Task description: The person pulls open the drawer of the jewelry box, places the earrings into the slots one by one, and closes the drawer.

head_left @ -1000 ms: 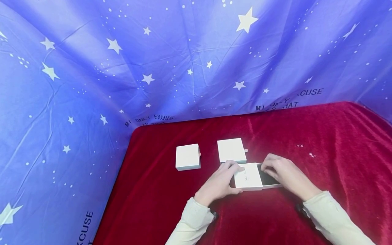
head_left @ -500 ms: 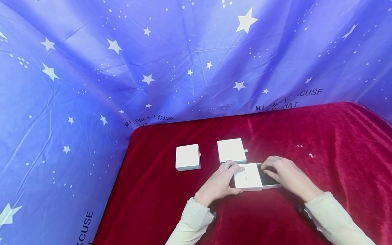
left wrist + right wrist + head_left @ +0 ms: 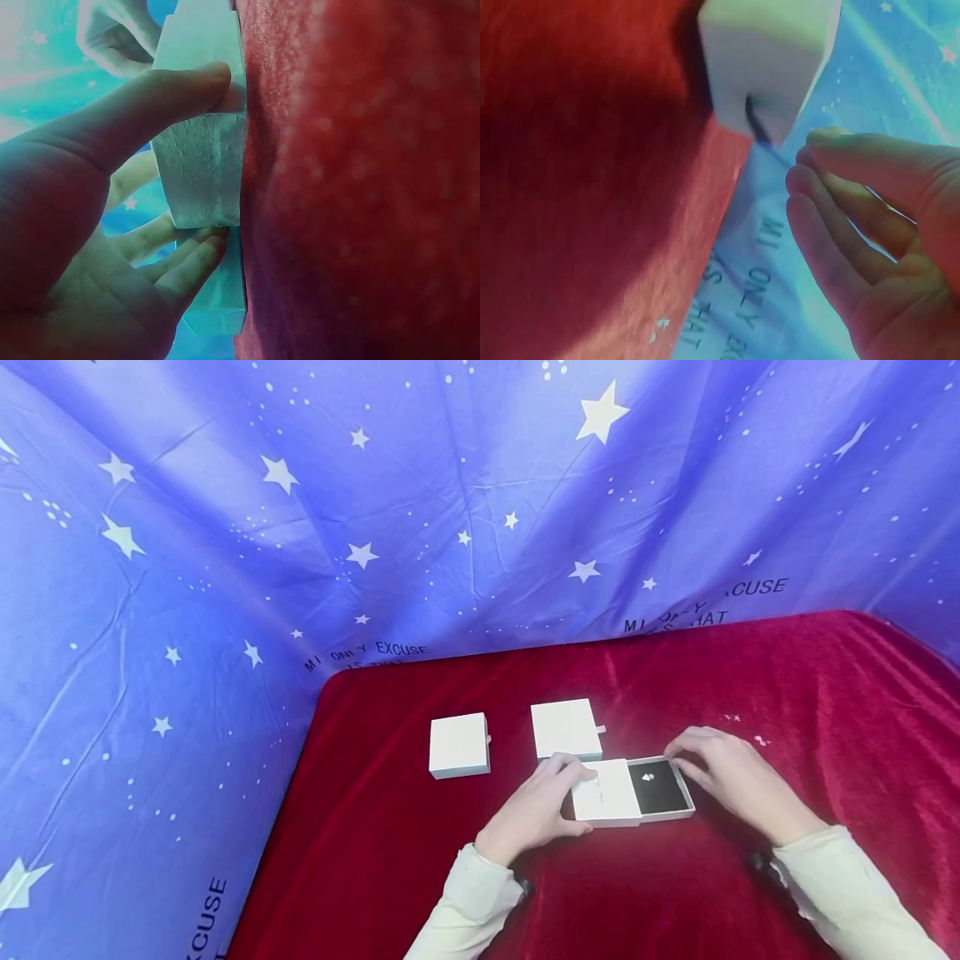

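My left hand (image 3: 536, 806) grips the white sleeve of a box (image 3: 609, 793), thumb on its near side and fingers over the far part. From the sleeve's right side the drawer (image 3: 666, 815) sticks out, with a black lining. A small shiny piece that looks like jewelry (image 3: 648, 777) lies on that lining; its kind is too small to tell. By the drawer's far right corner is my right hand (image 3: 723, 772), its fingers loosely bent. In the right wrist view a dark ribbon tab (image 3: 759, 129) runs from the drawer's end towards the fingertips (image 3: 810, 154), and nothing else shows between them.
Behind the sleeve stands a second white box (image 3: 566, 727) with a ribbon tab, and farther left a third (image 3: 459, 744). Tiny white pieces (image 3: 762, 741) lie on the red velvet cloth (image 3: 810, 693) at the right. A blue star-printed curtain (image 3: 465, 485) hangs behind.
My right hand has moved from over the drawer to the right, past its far corner. The small shiny piece on the lining now shows. My left hand keeps its grip on the sleeve.
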Motion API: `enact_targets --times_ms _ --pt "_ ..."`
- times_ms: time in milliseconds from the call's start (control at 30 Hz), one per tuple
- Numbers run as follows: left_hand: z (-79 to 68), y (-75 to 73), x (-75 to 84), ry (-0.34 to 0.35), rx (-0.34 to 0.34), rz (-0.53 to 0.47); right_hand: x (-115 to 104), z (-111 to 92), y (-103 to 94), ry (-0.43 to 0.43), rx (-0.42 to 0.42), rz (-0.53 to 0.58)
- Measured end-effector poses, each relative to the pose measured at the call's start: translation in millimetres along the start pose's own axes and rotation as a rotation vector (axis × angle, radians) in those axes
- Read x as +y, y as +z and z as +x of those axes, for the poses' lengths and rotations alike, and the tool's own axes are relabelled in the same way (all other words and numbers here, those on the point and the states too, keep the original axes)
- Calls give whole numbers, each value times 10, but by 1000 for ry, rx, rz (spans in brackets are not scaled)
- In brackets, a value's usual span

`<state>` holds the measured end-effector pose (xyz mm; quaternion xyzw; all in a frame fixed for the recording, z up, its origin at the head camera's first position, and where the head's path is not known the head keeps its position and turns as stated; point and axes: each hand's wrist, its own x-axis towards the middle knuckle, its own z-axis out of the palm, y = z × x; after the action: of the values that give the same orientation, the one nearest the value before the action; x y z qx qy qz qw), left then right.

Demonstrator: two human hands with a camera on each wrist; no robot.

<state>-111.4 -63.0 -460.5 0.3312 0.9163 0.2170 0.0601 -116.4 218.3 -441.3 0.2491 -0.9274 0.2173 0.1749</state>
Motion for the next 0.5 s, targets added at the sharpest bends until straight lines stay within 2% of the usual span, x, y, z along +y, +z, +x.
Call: enact_targets --times_ms 500 --pt "-2 -2 -11 1 -2 4 456 -77 -164 15 40 -89"
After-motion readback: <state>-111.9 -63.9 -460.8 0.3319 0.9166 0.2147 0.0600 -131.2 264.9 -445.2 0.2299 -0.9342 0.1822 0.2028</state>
